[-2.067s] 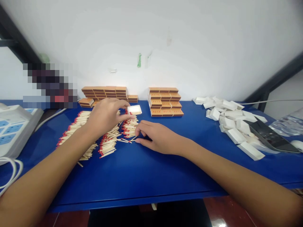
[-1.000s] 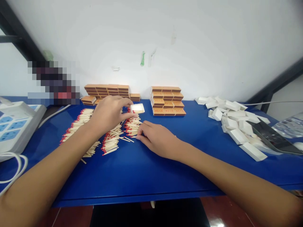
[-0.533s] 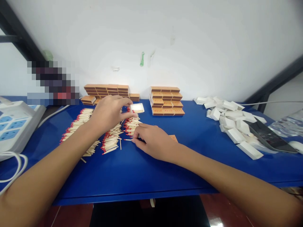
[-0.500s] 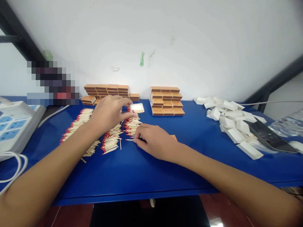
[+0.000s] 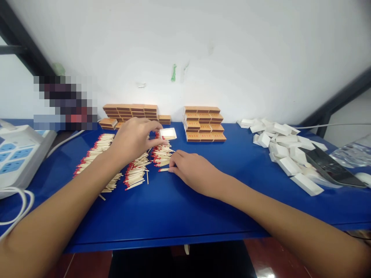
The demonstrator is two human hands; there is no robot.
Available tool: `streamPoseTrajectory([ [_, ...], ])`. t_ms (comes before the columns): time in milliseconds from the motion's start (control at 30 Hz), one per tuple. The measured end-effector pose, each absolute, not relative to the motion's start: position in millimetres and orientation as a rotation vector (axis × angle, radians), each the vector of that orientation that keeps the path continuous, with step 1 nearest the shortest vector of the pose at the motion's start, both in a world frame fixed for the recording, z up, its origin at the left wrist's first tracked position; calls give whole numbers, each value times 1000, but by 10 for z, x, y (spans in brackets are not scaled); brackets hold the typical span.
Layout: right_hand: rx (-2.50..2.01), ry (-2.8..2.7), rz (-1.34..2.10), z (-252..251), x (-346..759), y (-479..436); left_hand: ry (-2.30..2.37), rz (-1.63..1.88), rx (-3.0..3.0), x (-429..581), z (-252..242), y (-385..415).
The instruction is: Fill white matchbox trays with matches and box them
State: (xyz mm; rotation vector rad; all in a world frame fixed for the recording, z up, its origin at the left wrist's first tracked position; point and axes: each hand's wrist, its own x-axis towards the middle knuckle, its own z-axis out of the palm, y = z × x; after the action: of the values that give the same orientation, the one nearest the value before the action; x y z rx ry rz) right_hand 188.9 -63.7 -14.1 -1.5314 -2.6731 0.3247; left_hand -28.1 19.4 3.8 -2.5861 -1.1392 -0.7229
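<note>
My left hand [image 5: 139,135] grips the left end of a small white matchbox tray [image 5: 168,132], tilted above the right-hand match pile. A few matches show along the tray's lower edge. My right hand [image 5: 191,168] is closed at the near edge of that pile [image 5: 160,154], fingertips pinched on a match [image 5: 164,170] whose red head points left. Two more piles of red-tipped matches lie to the left, a middle one [image 5: 135,173] and a larger far-left one [image 5: 97,150] partly hidden by my left forearm.
Orange matchboxes are stacked at the wall, one stack [image 5: 130,109] left and a stepped one [image 5: 204,127] right. White trays [image 5: 279,129] are heaped at right beside a dark phone [image 5: 330,166]. A white power strip [image 5: 26,154] stands at left on the blue table [image 5: 150,216].
My right hand has shifted slightly right, its fingertips closing together, and the match at them has moved right with it. My left hand still holds the tray in place.
</note>
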Motion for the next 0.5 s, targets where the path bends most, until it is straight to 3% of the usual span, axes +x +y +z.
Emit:
streamPoseTrajectory([
  [333,-1446,-2716,154,-152,2024,-539,-1152,-695,-2566,-290,1,235],
  [500,-1440,-2713,250,-90,2073,-482,-1153,-706,-2562,-290,6,225],
])
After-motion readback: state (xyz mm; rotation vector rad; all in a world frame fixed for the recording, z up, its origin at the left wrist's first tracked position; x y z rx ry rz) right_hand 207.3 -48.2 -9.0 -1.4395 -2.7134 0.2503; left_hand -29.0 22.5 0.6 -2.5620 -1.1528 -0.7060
